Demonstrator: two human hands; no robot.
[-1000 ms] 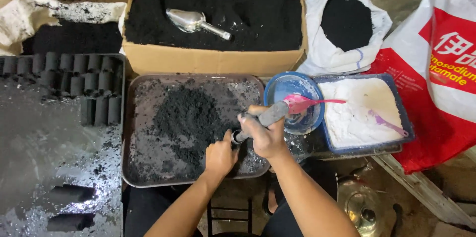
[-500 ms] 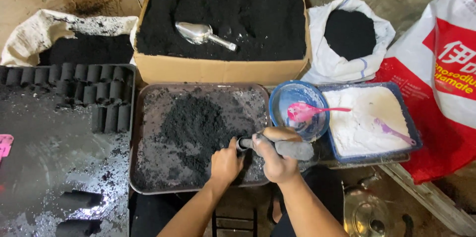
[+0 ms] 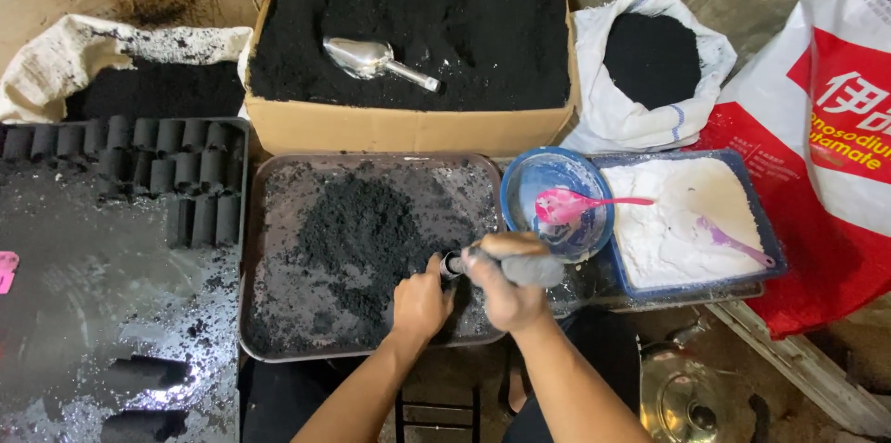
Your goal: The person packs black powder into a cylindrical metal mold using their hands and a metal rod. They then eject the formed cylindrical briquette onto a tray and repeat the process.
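Since half a second ago the grey tube tool has swung a little flatter and higher in the right hand, its dark mouth end now pressed against the left hand at the edge of the black powder; a second ago it stood steeper, its far end up by the blue bowl. The right hand is clenched around the tube's dusty shaft, thumb on top. The left hand is curled into a loose fist right at the tube's mouth, resting on the metal tray, though whether it grips anything cannot be told from here. The tray carries a heap of black powder (spread thin toward the rim). Just right of the tube sits the blue bowl with a pink spoon lying in it, and beside that a blue tray of white powder with a purple spoon. Behind the metal tray stands a cardboard box full of black powder, a metal scoop lying on top. Left of the tray, rows of black cylinders stand on a dark tabletop.
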